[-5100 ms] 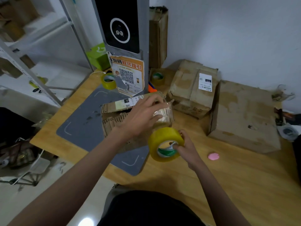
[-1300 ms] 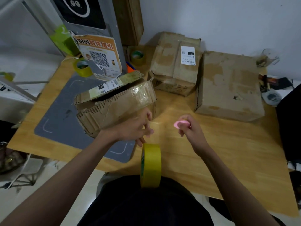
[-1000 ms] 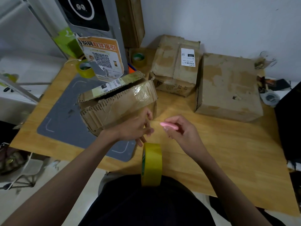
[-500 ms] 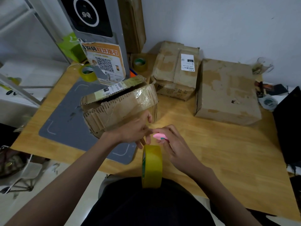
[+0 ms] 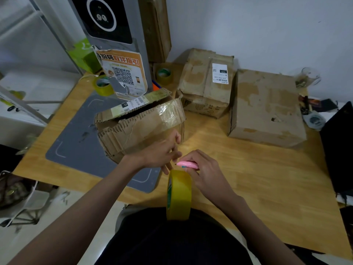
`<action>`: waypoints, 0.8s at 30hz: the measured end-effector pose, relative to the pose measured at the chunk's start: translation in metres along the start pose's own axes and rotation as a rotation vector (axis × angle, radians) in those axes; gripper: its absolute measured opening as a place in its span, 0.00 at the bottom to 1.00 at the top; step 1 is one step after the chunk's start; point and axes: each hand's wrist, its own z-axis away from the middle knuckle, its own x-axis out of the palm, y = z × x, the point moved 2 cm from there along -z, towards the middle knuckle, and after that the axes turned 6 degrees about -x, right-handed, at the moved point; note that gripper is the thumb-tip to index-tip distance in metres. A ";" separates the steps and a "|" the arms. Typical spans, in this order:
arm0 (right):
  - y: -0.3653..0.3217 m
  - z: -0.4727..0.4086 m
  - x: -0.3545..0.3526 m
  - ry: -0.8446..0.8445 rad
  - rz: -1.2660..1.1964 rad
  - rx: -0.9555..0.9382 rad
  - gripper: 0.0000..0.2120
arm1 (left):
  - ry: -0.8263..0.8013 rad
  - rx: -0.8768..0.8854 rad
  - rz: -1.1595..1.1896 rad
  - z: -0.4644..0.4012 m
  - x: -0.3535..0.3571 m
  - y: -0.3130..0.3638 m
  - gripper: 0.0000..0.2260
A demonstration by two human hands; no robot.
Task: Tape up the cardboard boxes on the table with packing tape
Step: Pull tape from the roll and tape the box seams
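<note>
A torn cardboard box (image 5: 139, 127) with clear tape across its top stands on the grey mat (image 5: 76, 138). My left hand (image 5: 160, 153) is at its front right corner, fingers pointing down and pinching the tape strip just above a yellow tape roll (image 5: 179, 196). The roll hangs on edge over the table's near edge. My right hand (image 5: 204, 169) grips a small pink cutter (image 5: 186, 164), its tip right by my left fingers and just above the roll. Two more boxes, a labelled one (image 5: 206, 83) and a larger one (image 5: 267, 108), sit further back.
Two spare tape rolls (image 5: 103, 86) (image 5: 164, 76) lie at the back of the wooden table (image 5: 248, 169), on either side of a grey scanner stand (image 5: 114, 35) with a QR poster. A black object (image 5: 338, 150) and small clutter occupy the right edge.
My right hand has carried the pink cutter leftward and down from the open table to my left fingers above the roll. The left hand and the hanging roll have stayed put.
</note>
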 end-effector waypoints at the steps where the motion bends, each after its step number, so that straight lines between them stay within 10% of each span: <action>1: 0.000 0.000 0.000 -0.005 0.001 -0.003 0.09 | 0.000 0.000 0.001 -0.001 0.000 0.000 0.11; 24: -0.007 -0.011 0.008 -0.187 0.218 0.014 0.09 | 0.030 0.038 -0.048 0.004 0.003 0.001 0.09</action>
